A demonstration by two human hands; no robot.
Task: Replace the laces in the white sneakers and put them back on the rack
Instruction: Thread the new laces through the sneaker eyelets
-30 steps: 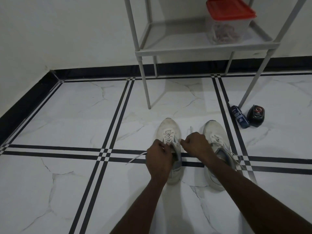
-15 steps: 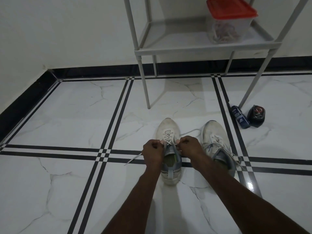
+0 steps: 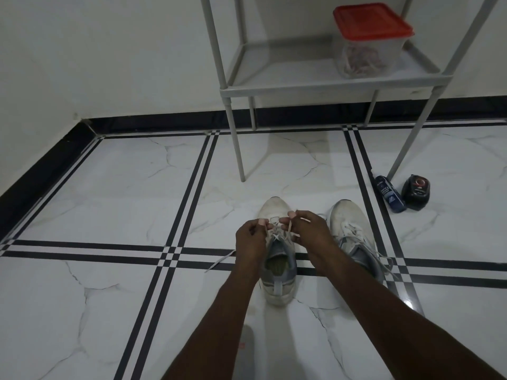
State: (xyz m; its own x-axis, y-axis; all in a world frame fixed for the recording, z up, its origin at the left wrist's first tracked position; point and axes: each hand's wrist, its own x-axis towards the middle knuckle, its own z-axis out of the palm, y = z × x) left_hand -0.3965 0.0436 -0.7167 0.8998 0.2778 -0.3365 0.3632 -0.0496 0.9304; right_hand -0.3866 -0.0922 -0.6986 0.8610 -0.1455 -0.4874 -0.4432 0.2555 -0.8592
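Two white sneakers stand side by side on the tiled floor, toes pointing away from me. Over the left sneaker (image 3: pixel 277 281) my left hand (image 3: pixel 251 237) pinches one strand of its white lace (image 3: pixel 278 237), and my right hand (image 3: pixel 308 229) pinches the other strand near the eyelets. A loose lace end (image 3: pixel 219 263) trails on the floor to the left. The right sneaker (image 3: pixel 347 220) stands beside it, laced, with its lace ends loose. The grey metal rack (image 3: pixel 301 86) stands behind the shoes.
A clear tub with a red lid (image 3: pixel 370 39) sits on the rack's shelf. A dark blue bottle (image 3: pixel 389 194) and a black tin (image 3: pixel 415 192) lie on the floor by the rack's right front leg. Walls with a black skirting close the corner at left and behind.
Both hands moved up along the left sneaker toward its toe, uncovering the shoe's opening and heel. The lace strands are drawn tighter between the fingers.
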